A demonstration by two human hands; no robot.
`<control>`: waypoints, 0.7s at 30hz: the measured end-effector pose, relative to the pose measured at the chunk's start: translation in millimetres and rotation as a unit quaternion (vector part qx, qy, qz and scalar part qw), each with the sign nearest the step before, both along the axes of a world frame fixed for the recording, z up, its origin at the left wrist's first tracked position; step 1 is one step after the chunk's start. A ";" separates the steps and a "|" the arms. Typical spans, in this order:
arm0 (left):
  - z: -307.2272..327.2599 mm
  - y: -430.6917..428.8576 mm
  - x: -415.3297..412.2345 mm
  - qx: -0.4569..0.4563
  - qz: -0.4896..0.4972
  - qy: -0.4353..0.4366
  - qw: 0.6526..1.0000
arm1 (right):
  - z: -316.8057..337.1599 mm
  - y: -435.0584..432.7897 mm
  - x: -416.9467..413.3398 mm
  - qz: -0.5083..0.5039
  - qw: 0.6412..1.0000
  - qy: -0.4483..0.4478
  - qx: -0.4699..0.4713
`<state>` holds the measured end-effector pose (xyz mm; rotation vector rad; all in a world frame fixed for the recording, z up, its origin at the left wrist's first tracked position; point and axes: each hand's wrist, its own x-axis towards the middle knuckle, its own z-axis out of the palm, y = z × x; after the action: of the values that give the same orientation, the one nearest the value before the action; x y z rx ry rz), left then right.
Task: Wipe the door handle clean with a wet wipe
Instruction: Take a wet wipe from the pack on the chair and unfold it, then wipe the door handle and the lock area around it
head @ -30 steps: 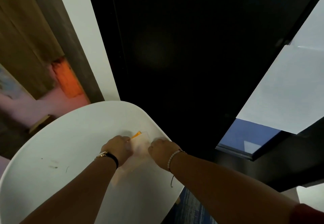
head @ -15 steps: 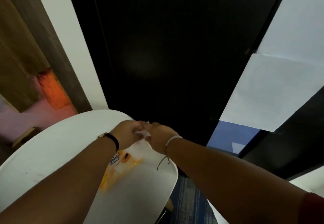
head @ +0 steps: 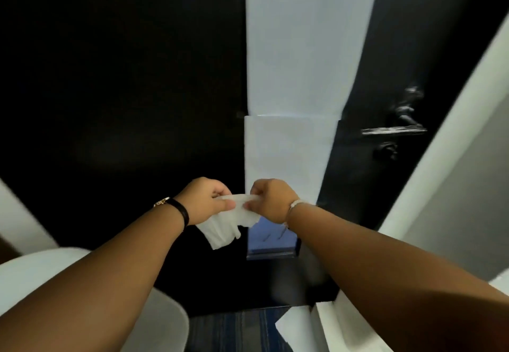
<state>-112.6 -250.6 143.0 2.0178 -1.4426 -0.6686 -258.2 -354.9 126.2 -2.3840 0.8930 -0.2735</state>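
Note:
A white wet wipe (head: 228, 222) hangs crumpled between both hands in front of the black door (head: 124, 76). My left hand (head: 205, 201), with a dark watch strap on the wrist, pinches the wipe's left end. My right hand (head: 271, 200), with a white bead bracelet, pinches its right end. The silver lever door handle (head: 394, 130) sticks out of the door up and to the right, well apart from both hands. A round lock knob (head: 387, 150) sits just under the handle.
White paper sheets (head: 300, 62) cover the door's glass strip straight ahead. A white round table (head: 30, 271) edge lies at the lower left. A pale door frame (head: 446, 142) runs up the right side. Blue carpet (head: 237, 329) shows below.
Both hands left the table and the orange wipe packet and rose in front of the door, pulling the wipe apart. The view swung right, bringing the door handle into sight.

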 end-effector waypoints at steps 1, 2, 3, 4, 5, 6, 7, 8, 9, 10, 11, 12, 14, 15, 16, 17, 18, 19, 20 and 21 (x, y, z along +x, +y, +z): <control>5.4 -16.0 -15.3 -0.011 -0.012 0.000 1.000 | 4.0 -10.9 -16.8 -0.025 0.998 -0.036 0.035; 10.4 -30.3 -29.6 -0.020 -0.023 -0.004 1.000 | 7.1 -20.8 -33.2 -0.047 0.994 -0.071 0.065; 15.8 -46.8 -46.3 -0.029 -0.033 -0.010 0.999 | 11.2 -31.4 -53.0 -0.071 0.988 -0.107 0.090; 19.6 -63.6 -61.7 -0.035 -0.040 -0.009 0.999 | 15.8 -41.7 -73.1 -0.091 0.980 -0.141 0.109; 22.8 -79.7 -76.3 -0.038 -0.048 -0.011 0.998 | 21.1 -51.5 -92.6 -0.106 0.972 -0.169 0.123; 26.2 -93.9 -89.6 -0.038 -0.059 -0.013 0.997 | 25.5 -61.4 -110.1 -0.118 0.964 -0.196 0.133; 29.0 -105.8 -101.8 -0.038 -0.073 -0.013 0.997 | 28.9 -70.2 -125.6 -0.131 0.957 -0.218 0.138; 31.7 -120.2 -116.4 -0.037 -0.091 -0.007 0.995 | 32.9 -80.8 -143.6 -0.149 0.950 -0.238 0.138; 34.9 -134.3 -130.9 -0.037 -0.105 0.000 0.994 | 37.5 -91.8 -161.1 -0.165 0.944 -0.253 0.134; 37.5 -141.2 -138.5 -0.039 -0.112 0.007 0.993 | 41.4 -98.5 -171.2 -0.175 0.940 -0.262 0.132; 41.9 -150.9 -149.7 -0.045 -0.118 0.010 0.992 | 47.2 -107.8 -184.4 -0.183 0.937 -0.269 0.127; 45.7 -158.7 -158.0 -0.055 -0.116 0.012 0.992 | 52.7 -114.9 -194.9 -0.185 0.934 -0.279 0.124; 53.7 -174.5 -173.4 -0.087 -0.101 0.013 0.991 | 65.5 -132.1 -214.3 -0.183 0.926 -0.305 0.128; 57.8 -179.8 -178.8 -0.105 -0.090 0.015 0.990 | 72.1 -139.4 -221.4 -0.182 0.918 -0.324 0.140; 62.0 -183.9 -183.1 -0.123 -0.080 0.020 0.989 | 79.9 -144.9 -226.7 -0.179 0.906 -0.348 0.158; 66.1 -187.8 -186.8 -0.139 -0.071 0.027 0.987 | 87.5 -150.0 -230.8 -0.172 0.891 -0.378 0.184; 70.3 -191.0 -189.9 -0.155 -0.065 0.036 0.985 | 95.2 -154.5 -233.5 -0.159 0.871 -0.410 0.219; 74.6 -194.3 -193.0 -0.171 -0.060 0.045 0.982 | 103.3 -159.1 -235.5 -0.141 0.847 -0.443 0.259; 79.0 -196.4 -195.4 -0.188 -0.055 0.054 0.979 | 112.0 -162.2 -236.4 -0.120 0.822 -0.471 0.297; 83.0 -199.2 -198.0 -0.202 -0.048 0.057 0.977 | 120.9 -165.3 -237.3 -0.097 0.798 -0.494 0.331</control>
<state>-310.6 -449.9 226.0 1.5809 -1.4776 -0.4749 -495.5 -520.2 247.2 -1.2010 0.5512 -0.9868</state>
